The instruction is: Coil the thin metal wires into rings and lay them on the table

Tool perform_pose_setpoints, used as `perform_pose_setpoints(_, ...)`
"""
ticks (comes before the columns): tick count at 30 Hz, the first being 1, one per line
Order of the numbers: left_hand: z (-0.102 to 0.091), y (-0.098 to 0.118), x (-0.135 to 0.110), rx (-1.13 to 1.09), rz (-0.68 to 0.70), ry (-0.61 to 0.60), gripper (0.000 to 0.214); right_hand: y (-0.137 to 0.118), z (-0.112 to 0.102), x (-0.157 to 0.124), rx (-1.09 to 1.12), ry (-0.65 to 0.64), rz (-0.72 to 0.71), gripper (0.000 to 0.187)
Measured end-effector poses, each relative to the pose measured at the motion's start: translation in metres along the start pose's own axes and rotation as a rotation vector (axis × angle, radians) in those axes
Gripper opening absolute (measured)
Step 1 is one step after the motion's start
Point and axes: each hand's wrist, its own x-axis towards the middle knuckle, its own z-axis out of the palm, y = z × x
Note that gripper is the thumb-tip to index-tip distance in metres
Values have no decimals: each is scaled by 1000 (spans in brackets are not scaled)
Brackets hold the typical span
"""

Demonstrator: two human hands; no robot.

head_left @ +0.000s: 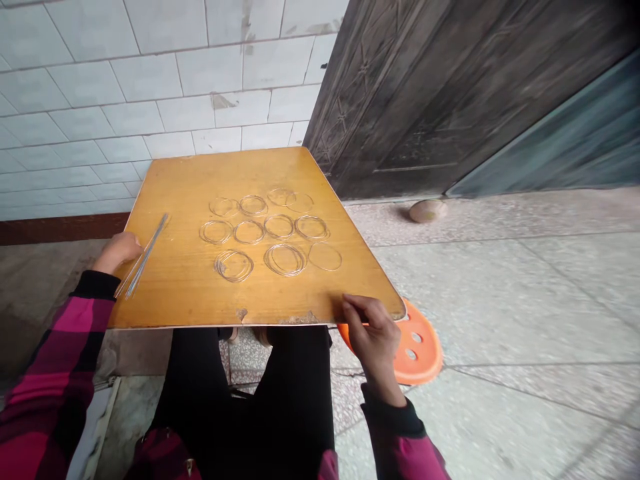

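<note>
A yellow wooden tabletop (190, 293) stands in front of my knees. My left hand (117, 252) grips its left edge, fingers curled under, beside a bundle of straight thin wires (145, 259) lying on the board. At the near right corner, my right hand (373, 337) is closed on the table's front edge. Several coiled wire rings (273, 230) lie in rows on the middle of the board; none is touched by either hand.
An orange plastic stool (417, 350) sits on the floor under the table's right corner. A white tiled wall is behind, a dark wooden door at the right. A round stone (427, 211) lies on the concrete floor by the door.
</note>
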Motion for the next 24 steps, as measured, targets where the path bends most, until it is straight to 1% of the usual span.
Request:
perform_pose_setpoints(4,-5,12,-7,135,-159,-42,31,0,1,1,32,-1,10,19)
perform_pose_setpoints(8,-8,21,-12,116,-209,-11,28,-1,-1,1,71,-28,68,19)
perform_pose_setpoints(10,-12,25,-18,55,-197,28,24,-3,-5,1,121,-45,136,19)
perform_pose_setpoints(12,-16,34,-25,-26,-155,71,17,-6,-7,5,194,-35,220,19)
perform_pose_setpoints(14,-14,49,-32,-186,-79,97,12,-14,-7,15,278,-23,270,19)
perform_pose_setpoints(15,-9,59,-36,-373,-21,96,12,-21,-5,22,317,-33,266,20)
perform_pose_setpoints(16,-1,71,-39,-572,35,89,11,-30,-1,32,361,-55,235,20)
perform_pose_setpoints(17,10,85,-42,-755,86,0,10,-40,5,43,397,-102,178,19)
perform_pose_setpoints(19,39,113,-48,-1056,121,-154,10,-65,19,68,437,-195,26,19)
perform_pose_setpoints(21,73,139,-53,-1258,88,-323,12,-88,35,91,479,-276,-141,21)
perform_pose_setpoints(23,106,160,-57,-1364,55,-450,14,-104,51,110,541,-314,-301,26)
perform_pose_setpoints(24,119,167,-58,-1393,38,-496,15,-108,57,117,566,-307,-373,28)
